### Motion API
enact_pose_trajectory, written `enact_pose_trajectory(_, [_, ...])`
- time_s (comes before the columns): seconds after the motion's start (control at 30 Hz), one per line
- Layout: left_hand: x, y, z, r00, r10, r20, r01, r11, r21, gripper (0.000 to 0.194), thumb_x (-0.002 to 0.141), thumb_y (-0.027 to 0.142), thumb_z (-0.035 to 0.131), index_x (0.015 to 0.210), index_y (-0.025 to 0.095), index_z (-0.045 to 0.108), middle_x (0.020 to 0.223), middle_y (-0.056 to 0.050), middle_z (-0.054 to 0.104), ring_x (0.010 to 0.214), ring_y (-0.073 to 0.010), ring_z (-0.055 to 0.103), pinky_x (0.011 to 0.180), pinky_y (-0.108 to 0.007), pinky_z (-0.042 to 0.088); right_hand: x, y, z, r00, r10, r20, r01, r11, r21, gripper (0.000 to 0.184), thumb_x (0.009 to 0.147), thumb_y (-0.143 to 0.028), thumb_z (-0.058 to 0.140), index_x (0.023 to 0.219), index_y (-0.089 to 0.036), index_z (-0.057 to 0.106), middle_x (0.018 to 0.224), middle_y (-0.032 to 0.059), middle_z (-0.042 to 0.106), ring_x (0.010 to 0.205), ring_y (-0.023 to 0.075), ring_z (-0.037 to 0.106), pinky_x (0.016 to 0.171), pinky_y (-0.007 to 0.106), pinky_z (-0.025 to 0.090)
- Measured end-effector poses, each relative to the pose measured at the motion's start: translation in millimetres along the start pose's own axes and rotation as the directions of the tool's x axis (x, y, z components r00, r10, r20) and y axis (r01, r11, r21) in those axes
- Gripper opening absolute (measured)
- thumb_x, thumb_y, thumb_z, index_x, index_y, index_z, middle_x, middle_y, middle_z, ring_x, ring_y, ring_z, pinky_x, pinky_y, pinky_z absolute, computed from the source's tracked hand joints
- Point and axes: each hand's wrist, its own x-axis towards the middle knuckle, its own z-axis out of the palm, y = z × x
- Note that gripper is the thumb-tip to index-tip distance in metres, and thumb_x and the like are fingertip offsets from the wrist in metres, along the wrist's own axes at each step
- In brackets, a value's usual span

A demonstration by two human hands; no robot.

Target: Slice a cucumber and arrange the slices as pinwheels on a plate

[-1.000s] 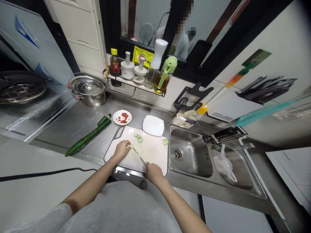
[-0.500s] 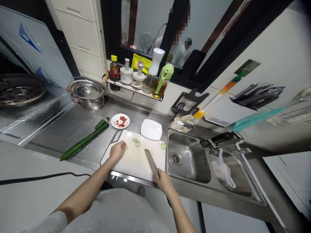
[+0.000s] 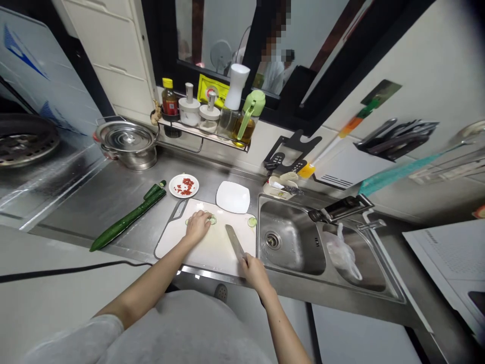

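Observation:
A kitchen knife (image 3: 234, 240) is in my right hand (image 3: 254, 273), its blade low over the white cutting board (image 3: 215, 255) and pointing away from me. My left hand (image 3: 197, 227) rests over the board's far left part, its fingers curled down onto thin cucumber slices (image 3: 213, 220). The hand covers part of that group, and one slice edge shows left of it. A cucumber end piece (image 3: 252, 222) sits at the board's right edge. Left of the board lies a long green cucumber (image 3: 127, 221) with a shorter piece (image 3: 153, 191) against its far end.
Behind the board stand a small plate of chopped red pieces (image 3: 173, 188) and a white square plate (image 3: 233, 197). The sink (image 3: 291, 247) adjoins on the right, with a plastic bag (image 3: 343, 255) in its second basin. A lidded steel pot (image 3: 140, 157) stands back left, near a seasoning rack (image 3: 197, 132).
My left hand has moved right and away from me, from beside a single slice onto the slice group. The knife stays nearly in place. The view has shifted slightly.

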Motion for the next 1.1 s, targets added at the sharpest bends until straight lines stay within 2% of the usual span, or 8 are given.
enact_pose_trajectory(0.13, [5.9, 8.2, 7.9, 0.998, -0.060, 0.011, 0.060, 0.998, 0.025, 0.020, 0.083, 0.031, 0.059, 0.100, 0.023, 0.067, 0.104, -0.008, 0.063, 0.102, -0.0258, 0.054, 0.087, -0.036, 0.040, -1.8, 1.0, 2.3, 1.000, -0.005, 0.004, 0.005, 1.000, 0.019, 0.027, 0.099, -0.031, 0.038, 0.105, -0.016, 0.060, 0.100, 0.0102, 0.070, 0.095, 0.0194, 0.063, 0.070, 0.023, 0.033])
enact_pose_trajectory(0.23, [7.4, 7.2, 10.2, 0.998, -0.059, 0.003, 0.059, 0.997, 0.047, 0.017, 0.083, 0.033, 0.059, 0.095, 0.023, 0.067, 0.101, -0.009, 0.063, 0.100, -0.0265, 0.055, 0.085, -0.037, 0.040, -2.2, 3.9, 5.6, 1.000, -0.007, 0.002, 0.007, 1.000, 0.024, 0.026, 0.099, -0.029, 0.039, 0.103, -0.016, 0.061, 0.099, 0.0094, 0.071, 0.094, 0.0188, 0.063, 0.069, 0.023, 0.032])
enact_pose_trajectory(0.4, [7.6, 6.6, 11.9, 1.000, -0.029, -0.010, 0.029, 0.998, 0.061, 0.014, 0.083, 0.029, 0.058, 0.093, 0.022, 0.065, 0.100, -0.008, 0.065, 0.097, -0.0254, 0.056, 0.083, -0.035, 0.041, -1.2, 7.5, 8.6, 1.000, -0.022, -0.020, 0.023, 0.999, 0.039, 0.026, 0.099, -0.028, 0.038, 0.103, -0.016, 0.060, 0.097, 0.0092, 0.071, 0.092, 0.0180, 0.064, 0.068, 0.023, 0.031])
enact_pose_trajectory(0.6, [6.2, 8.0, 13.1, 1.000, -0.005, -0.008, 0.005, 1.000, -0.017, 0.010, 0.084, 0.021, 0.056, 0.090, 0.022, 0.063, 0.092, -0.005, 0.067, 0.090, -0.0215, 0.059, 0.078, -0.031, 0.041, 1.3, 3.2, 5.6, 1.000, -0.028, -0.012, 0.028, 0.999, 0.022, 0.027, 0.099, -0.029, 0.037, 0.104, -0.015, 0.060, 0.098, 0.0100, 0.071, 0.092, 0.0184, 0.064, 0.067, 0.024, 0.030])
enact_pose_trajectory(0.87, [6.3, 7.5, 9.3, 0.999, -0.039, 0.004, 0.039, 0.998, -0.041, 0.012, 0.083, 0.020, 0.055, 0.091, 0.022, 0.064, 0.084, -0.003, 0.068, 0.085, -0.0201, 0.062, 0.073, -0.029, 0.040, 4.6, -0.7, 4.1, 1.000, -0.029, 0.007, 0.029, 0.999, 0.020, 0.029, 0.099, -0.029, 0.036, 0.107, -0.015, 0.061, 0.099, 0.0103, 0.071, 0.092, 0.0184, 0.064, 0.067, 0.024, 0.031])
enact_pose_trajectory(1.1, [-1.7, -1.3, 4.2, 0.971, -0.221, 0.092, 0.237, 0.941, -0.243, 0.017, 0.079, 0.021, 0.060, 0.094, 0.021, 0.066, 0.078, 0.001, 0.069, 0.076, -0.0147, 0.062, 0.068, -0.023, 0.041, 5.7, -1.2, 3.8, 1.000, -0.017, 0.007, 0.016, 0.999, 0.035, 0.029, 0.099, -0.031, 0.038, 0.107, -0.016, 0.061, 0.099, 0.0102, 0.070, 0.092, 0.0189, 0.063, 0.067, 0.025, 0.030])
